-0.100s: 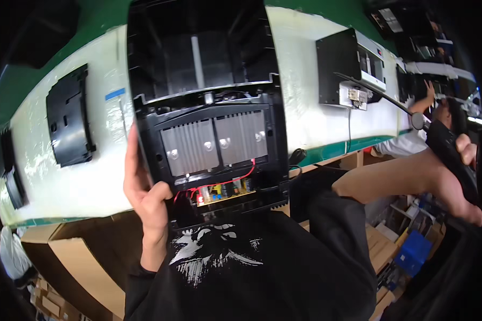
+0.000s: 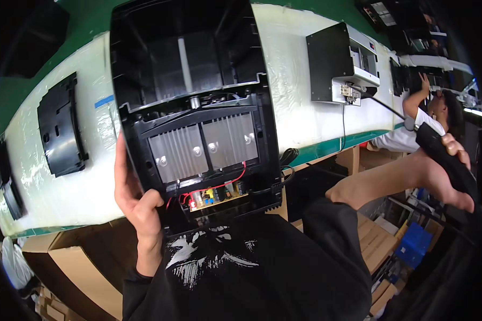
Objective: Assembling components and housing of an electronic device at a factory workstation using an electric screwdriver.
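Observation:
A black plastic housing [image 2: 268, 160] is tilted up in front of my torso. Set in it are two ribbed grey metal heat sinks [image 2: 179, 152], with a small circuit board [image 2: 217, 199] and a red wire below them. My left hand [image 2: 139, 203] grips the housing's left side, thumb bent at the lower corner and fingers along the edge. Far to the right, my raised right hand [image 2: 456, 150] is closed around a black handheld tool [image 2: 439, 147]. A long thin dark shaft [image 2: 385, 107] reaches from the tool toward a black-and-grey box-shaped device.
That device [image 2: 326, 69] stands on the film-covered white table [image 2: 289, 48], its cable trailing down. Left lie a curved black panel [image 2: 61, 128] and a blue strip [image 2: 104, 101]. A cardboard box [image 2: 85, 273] sits below the table edge. Another person [image 2: 439, 112] works at right.
The whole view has shifted slightly, so the table things sit further left. The tool's shaft has drawn back rightward from across the device. My left hand keeps its hold on the housing.

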`<state>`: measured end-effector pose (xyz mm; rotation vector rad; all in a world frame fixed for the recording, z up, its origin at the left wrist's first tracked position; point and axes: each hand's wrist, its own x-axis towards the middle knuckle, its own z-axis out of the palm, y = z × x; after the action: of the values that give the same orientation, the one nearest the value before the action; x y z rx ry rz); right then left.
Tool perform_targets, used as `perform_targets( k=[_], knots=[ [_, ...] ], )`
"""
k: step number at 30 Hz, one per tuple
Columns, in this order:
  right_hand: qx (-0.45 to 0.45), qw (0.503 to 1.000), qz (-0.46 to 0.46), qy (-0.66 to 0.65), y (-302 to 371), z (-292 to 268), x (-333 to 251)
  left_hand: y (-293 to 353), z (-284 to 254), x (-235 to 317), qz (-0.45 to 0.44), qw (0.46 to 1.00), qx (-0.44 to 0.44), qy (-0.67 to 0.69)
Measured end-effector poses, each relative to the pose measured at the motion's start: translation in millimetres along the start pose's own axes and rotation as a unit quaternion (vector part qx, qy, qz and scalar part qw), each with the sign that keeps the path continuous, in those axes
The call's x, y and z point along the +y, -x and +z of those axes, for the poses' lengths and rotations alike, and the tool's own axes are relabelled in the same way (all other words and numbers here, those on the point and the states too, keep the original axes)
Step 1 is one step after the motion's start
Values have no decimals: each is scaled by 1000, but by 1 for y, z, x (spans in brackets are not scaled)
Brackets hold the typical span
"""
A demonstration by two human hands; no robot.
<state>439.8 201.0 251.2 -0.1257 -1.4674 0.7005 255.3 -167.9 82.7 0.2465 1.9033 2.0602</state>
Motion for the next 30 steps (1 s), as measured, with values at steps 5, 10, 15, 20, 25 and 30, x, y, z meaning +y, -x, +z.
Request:
perform_targets(
  k=[5,10,15,20,25,30],
  knots=[
    [40,994,-13,99,19,-31,25,2,-5,-1,4,999,9,-31],
    [61,990,16,128,36,-29,48,1,-1,2,-10,999,19,-49],
    [51,991,111,58,25,-43,69,1,1,3,-6,996,38,-84],
    [-31,984,144,98,-10,1,103,1,1,2,-8,996,33,-78],
    [-51,981,124,140,-9,53,108,1,-2,0,12,999,22,-39],
    [-75,979,127,140,11,48,88,-1,-4,1,8,1000,-16,22]
  ],
)
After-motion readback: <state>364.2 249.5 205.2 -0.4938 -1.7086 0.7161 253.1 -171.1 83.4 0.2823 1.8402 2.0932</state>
